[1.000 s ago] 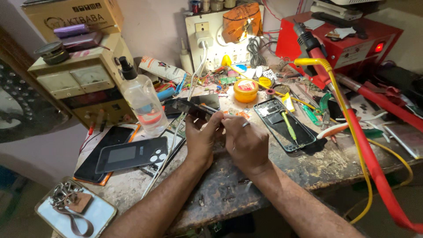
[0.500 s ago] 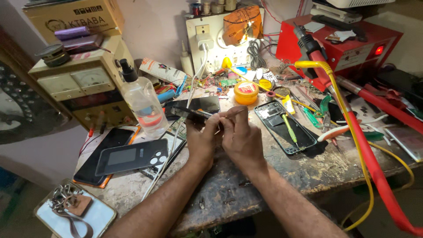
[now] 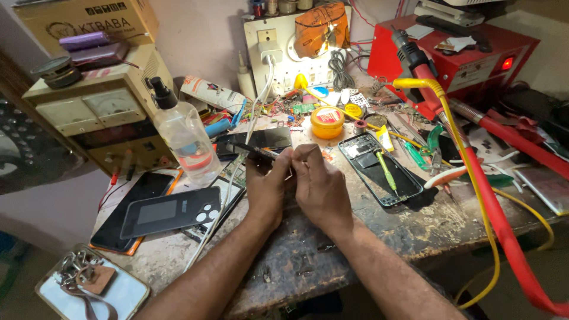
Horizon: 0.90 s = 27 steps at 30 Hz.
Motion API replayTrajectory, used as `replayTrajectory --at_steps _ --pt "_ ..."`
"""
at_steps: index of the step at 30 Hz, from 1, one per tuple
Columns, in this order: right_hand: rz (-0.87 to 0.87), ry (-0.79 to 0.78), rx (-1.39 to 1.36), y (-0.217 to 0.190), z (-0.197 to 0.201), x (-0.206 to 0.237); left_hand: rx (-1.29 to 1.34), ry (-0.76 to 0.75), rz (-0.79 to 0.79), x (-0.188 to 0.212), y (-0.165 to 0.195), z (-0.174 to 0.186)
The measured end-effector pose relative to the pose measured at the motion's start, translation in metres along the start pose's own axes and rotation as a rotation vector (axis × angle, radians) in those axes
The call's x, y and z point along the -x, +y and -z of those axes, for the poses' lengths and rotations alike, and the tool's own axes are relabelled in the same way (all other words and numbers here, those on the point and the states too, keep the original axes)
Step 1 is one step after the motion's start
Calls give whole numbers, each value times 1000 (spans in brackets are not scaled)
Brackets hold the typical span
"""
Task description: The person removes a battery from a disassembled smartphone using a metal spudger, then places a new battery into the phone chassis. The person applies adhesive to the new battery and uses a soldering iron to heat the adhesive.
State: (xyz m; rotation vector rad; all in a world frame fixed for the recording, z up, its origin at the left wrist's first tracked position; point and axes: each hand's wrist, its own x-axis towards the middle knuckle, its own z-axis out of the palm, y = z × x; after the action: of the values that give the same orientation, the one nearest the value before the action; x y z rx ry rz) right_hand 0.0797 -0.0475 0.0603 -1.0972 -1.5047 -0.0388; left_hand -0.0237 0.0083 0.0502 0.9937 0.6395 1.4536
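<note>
Head view, what do you see in the hands?

— I see my left hand (image 3: 267, 186) and right hand (image 3: 323, 189) close together over the table (image 3: 367, 237), both clenched on a thin dark strip (image 3: 255, 152).

— Which way does it lie?

— Its long axis runs from the fingers up and left, its free end pointing toward the clear bottle (image 3: 184, 139). An opened phone (image 3: 379, 169) lies just right of my hands, a dark phone back (image 3: 169, 211) to the left.
</note>
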Motion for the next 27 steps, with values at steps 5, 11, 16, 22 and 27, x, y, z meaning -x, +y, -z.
replayTrajectory --at_steps 5,11,16,22,27 --pt "1 -19 30 4 1 -9 -148 58 -85 -4 0 -2" --pt "-181 -146 147 7 -1 -21 -143 92 -61 -7 -2 -2" --pt "-228 -137 190 13 -6 -21 -154 86 -108 -11 -12 3" --pt "-317 -119 191 30 -11 -27 -296 58 -198 -15 -17 7" --pt "-267 -81 68 55 19 -47 -394 -50 -258 -1 -14 2"
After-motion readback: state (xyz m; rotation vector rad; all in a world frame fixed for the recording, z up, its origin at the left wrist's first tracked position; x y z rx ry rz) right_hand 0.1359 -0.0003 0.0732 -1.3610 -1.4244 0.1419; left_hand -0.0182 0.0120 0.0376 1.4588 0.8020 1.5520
